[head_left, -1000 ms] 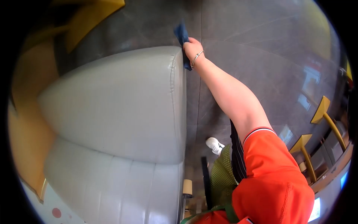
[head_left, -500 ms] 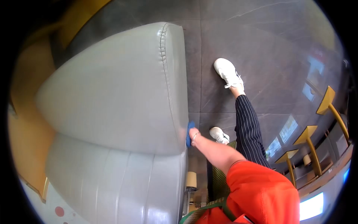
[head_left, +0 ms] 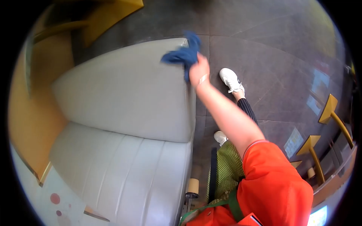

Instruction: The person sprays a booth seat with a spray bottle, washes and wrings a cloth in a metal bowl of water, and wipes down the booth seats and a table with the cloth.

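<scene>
A crumpled blue cloth (head_left: pixel 184 55) is gripped in my right hand (head_left: pixel 200 71), whose fingers are closed and slightly blurred. Its loose ends flare out over the far corner of a grey upholstered bench seat (head_left: pixel 124 90). The cloth lies across the seat's stitched edge; whether it presses on the surface or hovers just above, I cannot tell. Behind the seat cushion rises a ribbed grey backrest (head_left: pixel 117 165). My left hand does not appear.
A wooden panel (head_left: pixel 34 124) runs along the bench's left side. Yellow metal legs stand at the upper left (head_left: pixel 109 19) and right (head_left: pixel 327 109). My white shoe (head_left: pixel 230 80) rests on dark floor tiles (head_left: pixel 271 52). A cylindrical beige fitting (head_left: pixel 192 185) is beside the backrest.
My right hand has gone from the seat's side, near the backrest, up to the far corner with the cloth. More of the cloth now shows, and the view has shifted slightly.
</scene>
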Demonstrator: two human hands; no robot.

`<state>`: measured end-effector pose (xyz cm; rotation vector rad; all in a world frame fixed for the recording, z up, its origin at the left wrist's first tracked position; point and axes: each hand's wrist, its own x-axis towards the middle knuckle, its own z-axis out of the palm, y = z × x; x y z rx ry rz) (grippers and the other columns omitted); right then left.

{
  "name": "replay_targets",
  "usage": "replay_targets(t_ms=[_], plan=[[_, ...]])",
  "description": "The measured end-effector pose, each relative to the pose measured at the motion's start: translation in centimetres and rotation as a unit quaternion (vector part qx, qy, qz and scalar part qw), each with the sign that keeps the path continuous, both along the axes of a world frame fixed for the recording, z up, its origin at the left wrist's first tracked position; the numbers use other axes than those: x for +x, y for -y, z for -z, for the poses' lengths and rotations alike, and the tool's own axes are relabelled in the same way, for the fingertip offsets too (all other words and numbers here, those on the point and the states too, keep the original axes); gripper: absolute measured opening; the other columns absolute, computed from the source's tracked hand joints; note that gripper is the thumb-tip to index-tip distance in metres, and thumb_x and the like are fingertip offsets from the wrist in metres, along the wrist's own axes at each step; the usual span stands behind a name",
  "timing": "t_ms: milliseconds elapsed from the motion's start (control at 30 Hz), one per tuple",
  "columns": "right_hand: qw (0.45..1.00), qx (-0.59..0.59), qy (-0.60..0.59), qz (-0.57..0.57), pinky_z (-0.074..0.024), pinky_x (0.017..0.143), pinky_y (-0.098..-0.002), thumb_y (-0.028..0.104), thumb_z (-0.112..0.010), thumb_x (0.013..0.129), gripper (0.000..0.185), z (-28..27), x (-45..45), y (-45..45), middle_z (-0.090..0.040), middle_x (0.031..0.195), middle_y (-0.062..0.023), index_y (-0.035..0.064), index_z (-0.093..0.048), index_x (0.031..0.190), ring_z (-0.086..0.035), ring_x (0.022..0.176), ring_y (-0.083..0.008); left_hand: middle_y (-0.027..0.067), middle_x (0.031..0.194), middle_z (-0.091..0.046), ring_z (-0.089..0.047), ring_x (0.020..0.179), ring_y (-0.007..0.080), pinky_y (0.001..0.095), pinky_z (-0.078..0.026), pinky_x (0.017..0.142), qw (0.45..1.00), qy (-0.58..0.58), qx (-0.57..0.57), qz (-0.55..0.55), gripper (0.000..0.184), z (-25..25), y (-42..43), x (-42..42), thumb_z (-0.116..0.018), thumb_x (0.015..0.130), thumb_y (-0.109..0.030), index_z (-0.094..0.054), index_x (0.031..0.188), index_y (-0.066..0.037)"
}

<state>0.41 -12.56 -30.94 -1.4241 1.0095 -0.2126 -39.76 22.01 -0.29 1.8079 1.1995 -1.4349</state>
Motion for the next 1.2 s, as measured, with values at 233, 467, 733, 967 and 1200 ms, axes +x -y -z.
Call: replay_targets(t_ms=[233,467,733,967,1200], plan=[[0.713,-0.233,-0.189,-0.634,-0.0431,0.079,-0.0414,0.011,-0.046,0.075,0.023,-6.0,-20.5,-15.1,-0.061,0.094,-0.0139,0.0052,-0.065,0.086,-0.057,0.088,-0.03,0.0016,0.093,-0.055,-0.051,0.083,0.0109,0.0249,-0.043,0.073,0.999,0.037,-0.018,0.007,0.03,-3.1,1.0,-3.0,-0.057,0.082,-0.018,-0.053,0.11,-0.008],[0.794,0.152,-0.229,-0.543,-0.0418,0.085,-0.038,0.011,-0.045,0.073,0.028,-15.6,-22.9,-7.8,-0.056,0.101,-0.0165,0.005,-0.058,0.098,-0.052,0.098,-0.0319,0.0021,0.094,-0.056,-0.052,0.084,0.0108,0.0252,-0.044,0.075,0.972,0.159,-0.098,-0.14,0.03,-1.4,5.2,-0.2,-0.057,0.082,-0.016,-0.053,0.11,-0.007],[0.745,-0.223,0.192,-0.599,-0.0344,0.091,-0.0395,0.011,-0.055,0.069,0.022,-29.1,-8.1,8.4,-0.046,0.116,-0.0126,0.0081,-0.062,0.09,-0.042,0.106,-0.0321,0.0072,0.101,-0.058,-0.055,0.091,0.0129,0.0263,-0.044,0.081,0.922,0.34,-0.177,-0.058,0.028,-4.3,19.0,17.8,-0.056,0.081,-0.012,-0.053,0.107,-0.002],[0.872,0.13,0.113,-0.459,-0.0415,0.068,-0.0248,0.015,-0.051,0.085,0.018,-38.7,-0.8,14.8,-0.057,0.08,-0.0027,0.0026,-0.056,0.097,-0.049,0.071,-0.0109,0.0086,0.099,-0.058,-0.057,0.081,0.0137,0.0268,-0.046,0.075,0.858,0.468,-0.208,0.022,0.028,-7.3,25.2,26.2,-0.056,0.08,-0.012,-0.055,0.106,-0.003],[0.888,0.245,0.113,-0.372,-0.0428,0.068,-0.0209,0.016,-0.049,0.087,0.019,-43.6,7.2,18.3,-0.057,0.087,0.0007,0.0033,-0.054,0.101,-0.052,0.078,-0.0064,0.0098,0.097,-0.058,-0.058,0.084,0.0166,0.0288,-0.046,0.075,0.803,0.548,-0.231,0.049,0.026,-9.3,28.6,37.8,-0.055,0.08,-0.013,-0.056,0.103,-0.003]])
